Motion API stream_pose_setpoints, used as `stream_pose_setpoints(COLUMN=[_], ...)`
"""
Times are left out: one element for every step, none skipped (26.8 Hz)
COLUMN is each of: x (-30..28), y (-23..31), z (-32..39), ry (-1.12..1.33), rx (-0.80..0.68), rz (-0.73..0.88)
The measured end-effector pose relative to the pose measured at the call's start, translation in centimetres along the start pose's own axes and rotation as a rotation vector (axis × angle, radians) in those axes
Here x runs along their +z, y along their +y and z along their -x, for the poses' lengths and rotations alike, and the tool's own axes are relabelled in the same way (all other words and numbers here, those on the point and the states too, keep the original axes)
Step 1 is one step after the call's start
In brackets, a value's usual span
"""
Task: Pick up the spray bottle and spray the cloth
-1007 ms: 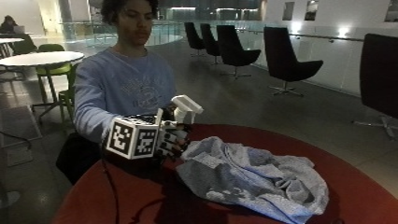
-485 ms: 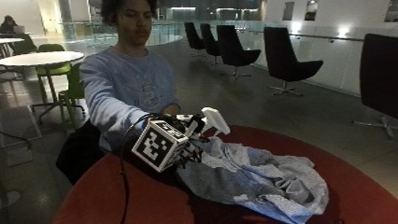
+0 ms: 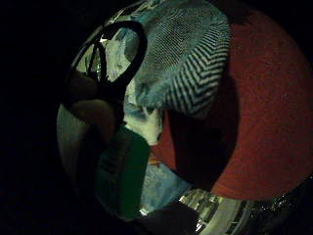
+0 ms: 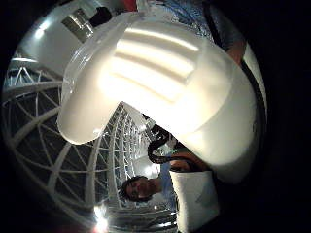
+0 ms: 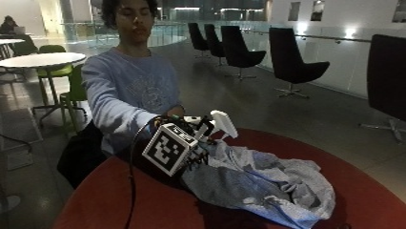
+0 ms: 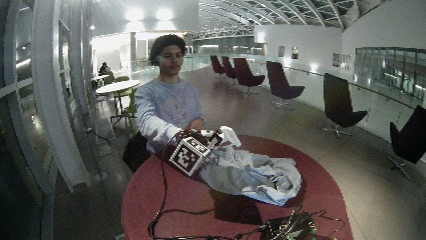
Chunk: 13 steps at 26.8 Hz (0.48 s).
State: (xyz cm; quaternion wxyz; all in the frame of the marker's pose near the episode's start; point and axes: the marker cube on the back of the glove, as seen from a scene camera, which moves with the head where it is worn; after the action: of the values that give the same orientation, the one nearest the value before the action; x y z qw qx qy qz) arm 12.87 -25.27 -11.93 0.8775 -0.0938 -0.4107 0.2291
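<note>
Your gloved right hand (image 5: pixel 193 143) is raised just above the red tabletop (image 5: pixel 114 205) at the near edge of the cloth (image 5: pixel 260 183); it holds the spray bottle (image 5: pixel 218 125), with the fingers wrapped about the bottle below its white head, though the fingers themselves are largely hidden in the outside view; the wide outside view shows the same hand (image 6: pixel 200 142) and bottle (image 6: pixel 226 135) over the cloth's (image 6: pixel 249 175) edge nearest you.

Labels: the bottle's green body (image 3: pixel 122 171) lies close to the palm in the little finger side view; faint lines on it suggest a label, but no brand or writing can be read; the thumb side view is filled by the white spray head (image 4: pixel 160 82), plain and ribbed, with no lettering to be seen.

Orientation: the bottle's long axis stands tilted rather than upright; its white head leans up and away from your body, and the nozzle end points out over the cloth, toward the far side of the tabletop (image 6: pixel 319 170).

The cloth is a crumpled pale grey-blue heap lying on the tabletop, just beside and below the hand; in the little finger side view it (image 3: pixel 190 58) shows a fine herringbone stripe against the red surface (image 3: pixel 264 107).
</note>
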Motion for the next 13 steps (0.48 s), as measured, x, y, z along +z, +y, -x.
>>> stream_pose_setpoints(x=[0.02,0.04,0.07,0.10,0.13,0.16,0.18,0.19,0.17,0.14,0.11,0.09,0.09], y=[0.00,0.01,0.01,0.01,0.02,0.03,0.05,0.07,0.10,0.13,0.15,0.15,0.15], z=[0.07,0.11,0.14,0.15,0.16,0.16,0.18,0.21,0.25,0.30,0.36,0.41,0.47], ry=[-0.002,-0.003,-0.005,-0.007,-0.009,-0.011,-0.014,-0.017,-0.019,-0.020,-0.019,-0.018,-0.017], rx=[-0.002,-0.004,-0.006,-0.007,-0.008,-0.009,-0.011,-0.012,-0.014,-0.015,-0.016,-0.016,-0.016], rz=[-0.001,-0.002,-0.004,-0.005,-0.007,-0.009,-0.011,-0.013,-0.015,-0.017,-0.019,-0.021,-0.022])
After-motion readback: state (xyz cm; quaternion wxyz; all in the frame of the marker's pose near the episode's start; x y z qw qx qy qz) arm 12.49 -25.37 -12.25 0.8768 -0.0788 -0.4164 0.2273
